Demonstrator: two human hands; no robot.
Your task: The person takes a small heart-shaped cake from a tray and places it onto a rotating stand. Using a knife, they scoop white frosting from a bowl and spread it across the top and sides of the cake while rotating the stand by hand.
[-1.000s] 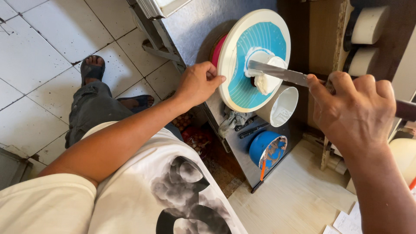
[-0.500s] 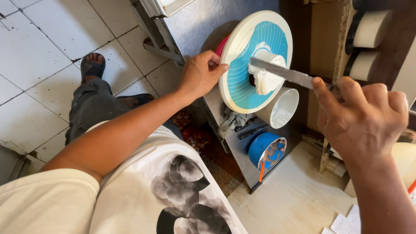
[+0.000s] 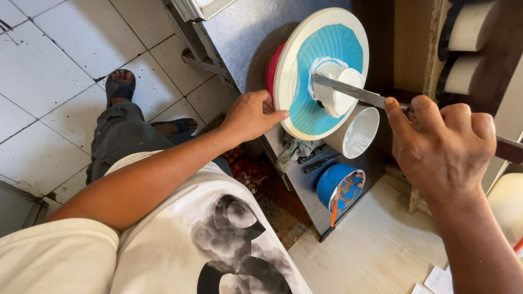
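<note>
In the head view, the person's left hand (image 3: 251, 116) rests on the near rim of a round turntable (image 3: 291, 81), fingers curled onto its edge and thumb laid along the white border. The turntable's top is spread with blue icing inside a white rim, and a pink base (image 3: 271, 68) shows behind it. At the centre of the disc sits a small white cake (image 3: 335, 92), coated in white cream. The right hand (image 3: 444, 147) is closed around the handle of a long metal palette knife (image 3: 354, 93), whose flat blade lies against the top of the small white cake. Just below the turntable, touching its lower rim, stands a white tub (image 3: 359, 133), open and smeared inside with cream. Lower on the grey metal counter (image 3: 245, 27) sits a blue bowl (image 3: 339, 188) of blue icing with an orange-handled tool (image 3: 333, 215) leaning in it. A crumpled cloth (image 3: 291, 152) and dark utensils (image 3: 321, 160) lie between the tub and the counter's near edge. Two white rolls (image 3: 468, 49) sit on a shelf at the upper right
</note>
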